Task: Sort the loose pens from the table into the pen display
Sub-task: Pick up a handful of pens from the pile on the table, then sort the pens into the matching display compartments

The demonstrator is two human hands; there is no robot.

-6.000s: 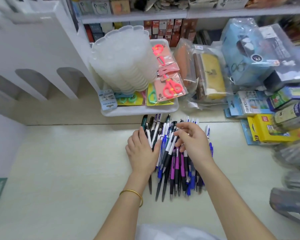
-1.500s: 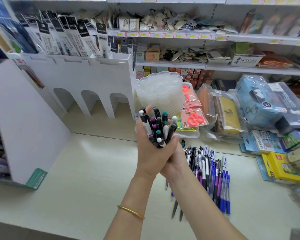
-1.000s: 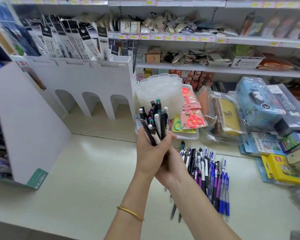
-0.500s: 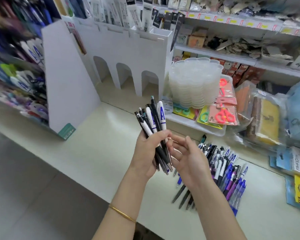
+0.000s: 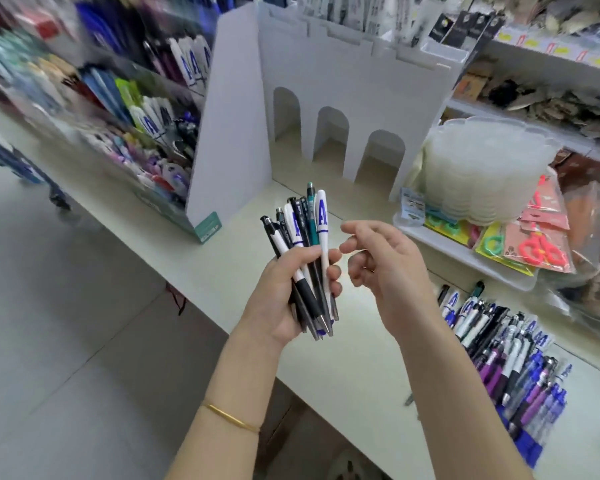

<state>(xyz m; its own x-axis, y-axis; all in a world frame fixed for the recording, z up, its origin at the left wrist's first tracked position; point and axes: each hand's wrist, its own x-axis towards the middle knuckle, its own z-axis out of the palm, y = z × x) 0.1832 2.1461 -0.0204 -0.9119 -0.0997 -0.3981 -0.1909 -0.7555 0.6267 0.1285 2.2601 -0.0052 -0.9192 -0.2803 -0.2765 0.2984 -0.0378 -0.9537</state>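
1. Fingers of the left hand wrap round a bundle of pens, with the thumb laid across the front. They grip it about mid-length at the centre of the frame, raised over the near edge of the table.
2. Just right of the bundle is the right hand. Its fingers are loosely curled and hold nothing. Thumb and forefinger tips sit close together and point at the pens without touching them.
3. Nearly upright in the frame, the bundle's long axis leans a little left. Clicker ends fan out toward the top and writing tips poke out below the left palm. On the right edge, nearest the free fingertips, is a white pen with a blue letter.
4. Filling the upper left of the frame, the pen display is well apart from both hands and badly blurred. Tiers of pens show, some with the same blue letter, but single slots cannot be told. A white side panel stands between those tiers and the hands.
5. What the coming move turns on is that the display lies up and to the left of the bundle, on the left hand's side. I judge the bundle must be carried that way. The right hand looks placed to pluck pens out one at a time by their upper ends.
6. Many loose pens lie heaped on the table at lower right, nearer the right arm, so much sorting looks left to do.
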